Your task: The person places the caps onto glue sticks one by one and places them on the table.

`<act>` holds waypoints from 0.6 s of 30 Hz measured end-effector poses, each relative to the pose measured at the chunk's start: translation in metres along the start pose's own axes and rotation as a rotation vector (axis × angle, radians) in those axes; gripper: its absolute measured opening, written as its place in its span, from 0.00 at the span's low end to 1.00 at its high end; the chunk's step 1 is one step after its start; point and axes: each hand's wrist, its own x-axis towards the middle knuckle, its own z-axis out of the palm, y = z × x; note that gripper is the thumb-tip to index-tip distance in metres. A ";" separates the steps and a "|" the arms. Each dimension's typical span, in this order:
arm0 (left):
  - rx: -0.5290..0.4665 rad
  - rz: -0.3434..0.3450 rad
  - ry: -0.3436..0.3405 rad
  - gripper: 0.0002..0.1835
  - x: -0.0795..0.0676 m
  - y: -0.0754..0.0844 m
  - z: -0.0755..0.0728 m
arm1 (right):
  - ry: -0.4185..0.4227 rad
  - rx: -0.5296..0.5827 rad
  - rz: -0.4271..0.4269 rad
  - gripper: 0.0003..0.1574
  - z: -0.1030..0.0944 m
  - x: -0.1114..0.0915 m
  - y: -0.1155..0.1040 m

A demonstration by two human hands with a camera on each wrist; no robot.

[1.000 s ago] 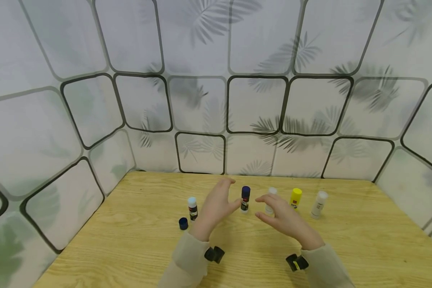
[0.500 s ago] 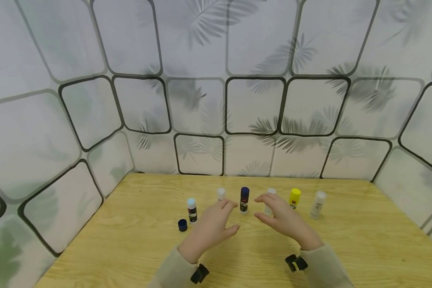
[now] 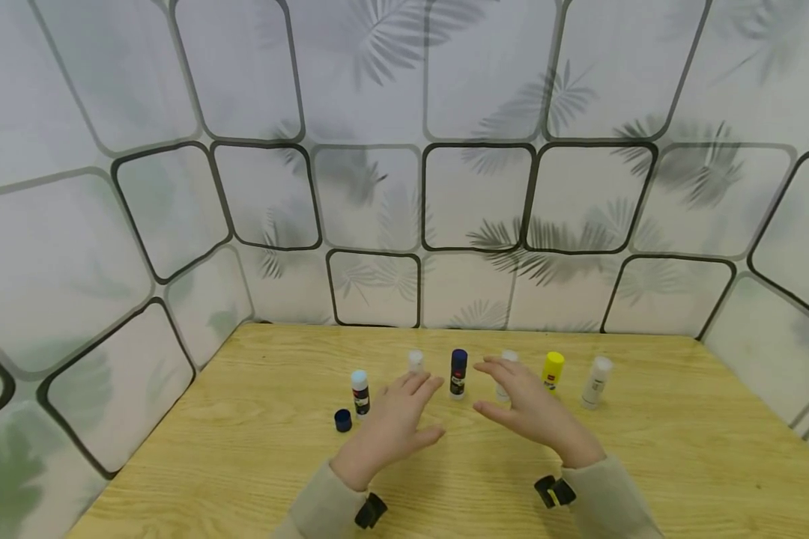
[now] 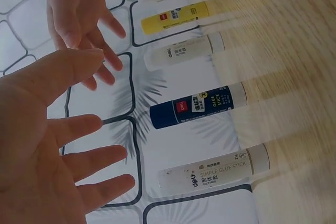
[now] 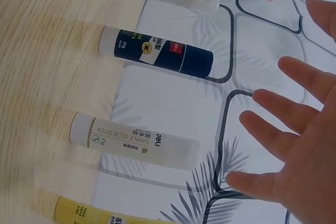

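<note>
My left hand (image 3: 392, 428) hovers over the table with spread fingers and holds nothing. A white glue stick (image 4: 215, 174) stands just beyond its fingertips, partly hidden by them in the head view. Between the hands, farther back, a navy blue glue stick (image 3: 458, 374) stands upright with its cap on. My right hand (image 3: 529, 404) is also raised with loosely spread fingers, nothing in its grasp. Another white glue stick (image 5: 136, 141) is nearest to it, half covered by the hand in the head view. A yellow glue stick (image 3: 552, 371) stands right behind that hand.
Farthest right stands one more white glue stick (image 3: 597, 382). At the left an uncapped glue stick (image 3: 360, 393) with a dark label stands beside a loose navy cap (image 3: 342, 420). The wooden table (image 3: 243, 479) backs onto a patterned curtain-like wall (image 3: 371, 187).
My left hand has drawn back toward me and to the left, uncovering the top of the white glue stick behind it. My right hand has hardly moved.
</note>
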 end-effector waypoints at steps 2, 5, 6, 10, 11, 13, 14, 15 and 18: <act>0.000 -0.017 -0.021 0.35 0.000 -0.001 0.001 | -0.007 -0.013 0.006 0.35 0.001 0.000 0.000; 0.006 -0.050 -0.056 0.35 0.000 -0.003 0.003 | -0.022 -0.033 0.028 0.34 0.002 -0.001 0.000; 0.013 -0.060 -0.067 0.35 0.000 -0.004 0.004 | -0.027 -0.038 0.037 0.34 0.002 -0.001 0.000; 0.038 -0.084 -0.086 0.35 0.001 -0.006 0.006 | -0.039 -0.053 0.060 0.32 0.002 -0.002 -0.001; 0.046 -0.087 -0.083 0.35 0.001 -0.007 0.005 | -0.040 -0.054 0.063 0.32 0.002 -0.002 -0.001; 0.054 -0.093 -0.067 0.35 0.002 -0.007 0.005 | -0.044 -0.056 0.065 0.33 0.002 -0.002 0.000; 0.054 -0.096 -0.055 0.35 0.002 -0.008 0.004 | -0.045 -0.056 0.065 0.34 0.002 -0.002 0.000; 0.053 -0.099 -0.040 0.35 0.002 -0.009 0.003 | -0.047 -0.055 0.066 0.34 0.002 -0.002 0.000; 0.050 -0.108 0.017 0.35 0.003 -0.011 -0.001 | -0.050 -0.052 0.068 0.37 0.001 -0.002 0.001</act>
